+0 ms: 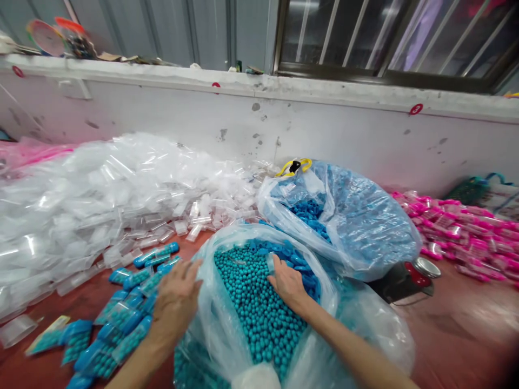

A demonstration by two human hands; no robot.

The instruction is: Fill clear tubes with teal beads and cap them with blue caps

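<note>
A clear plastic bag (pixel 227 346) full of small teal beads (pixel 259 313) lies open in front of me. My left hand (pixel 176 302) rests on the bag's left rim, fingers spread over the plastic. My right hand (pixel 287 283) is inside the bag on the beads and holds a small clear tube (pixel 271 263) upright at the far side of the bead pile. Blue caps (pixel 295 259) lie in the bag just beyond that hand.
Several filled teal tubes with blue caps (pixel 121 319) lie at the left. A heap of empty clear tubes (pixel 101 200) fills the back left. A second bag of blue caps (pixel 344 216) stands behind. Pink filled tubes (pixel 458 232) lie right; a metal tin (pixel 425 267) sits nearby.
</note>
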